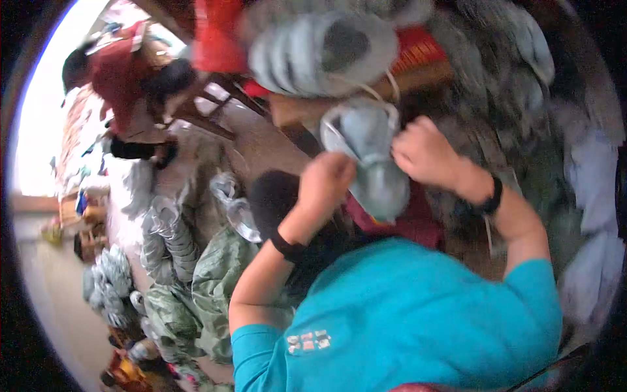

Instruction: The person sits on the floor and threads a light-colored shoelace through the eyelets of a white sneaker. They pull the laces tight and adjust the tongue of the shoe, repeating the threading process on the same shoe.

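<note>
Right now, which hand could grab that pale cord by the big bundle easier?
Probably the right hand: it looks higher and closer to the pale cord. The left hand is lower, across the grey bundle.

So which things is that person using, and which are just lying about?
In use:
grey-blue piece between the left hand and right hand
perhaps the similar-coloured pale bundle just beyond

Seemingly just lying about:
green sacking
grey stacks beside it

One held bundle (380, 186), two black wristbands (287, 246) (494, 196).
</note>
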Motion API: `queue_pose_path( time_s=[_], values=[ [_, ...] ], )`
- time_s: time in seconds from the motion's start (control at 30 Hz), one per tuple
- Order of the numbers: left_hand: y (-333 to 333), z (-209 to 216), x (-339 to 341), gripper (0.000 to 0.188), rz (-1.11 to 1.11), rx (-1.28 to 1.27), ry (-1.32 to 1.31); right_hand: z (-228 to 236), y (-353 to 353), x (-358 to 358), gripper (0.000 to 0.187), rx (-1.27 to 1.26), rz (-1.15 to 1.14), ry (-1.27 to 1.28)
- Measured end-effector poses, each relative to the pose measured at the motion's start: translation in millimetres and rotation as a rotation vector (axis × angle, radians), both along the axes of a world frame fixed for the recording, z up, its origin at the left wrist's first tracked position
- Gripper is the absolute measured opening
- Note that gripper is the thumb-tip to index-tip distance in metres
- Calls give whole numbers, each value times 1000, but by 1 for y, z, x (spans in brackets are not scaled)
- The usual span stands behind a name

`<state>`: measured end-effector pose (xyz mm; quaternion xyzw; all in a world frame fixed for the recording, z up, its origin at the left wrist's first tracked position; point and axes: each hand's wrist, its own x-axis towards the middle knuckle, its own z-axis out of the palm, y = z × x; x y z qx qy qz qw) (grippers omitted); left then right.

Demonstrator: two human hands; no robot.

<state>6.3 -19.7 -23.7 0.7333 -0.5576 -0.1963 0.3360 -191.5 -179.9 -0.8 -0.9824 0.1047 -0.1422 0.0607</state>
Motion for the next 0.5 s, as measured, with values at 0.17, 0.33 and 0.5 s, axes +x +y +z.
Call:
queue_pose_path(
  time_s=[0.17,0.33,0.5],
  values=[
    [-7,42,21,31,-220,-334,-453,53,5,17,37,-92,129,-92],
    [-23,36,38,26,-454,-270,-630,53,-19,31,39,-9,323,210],
    [-21,16,33,22,-288,-310,-411,46,-22,38,25,-108,385,159]
  ],
)
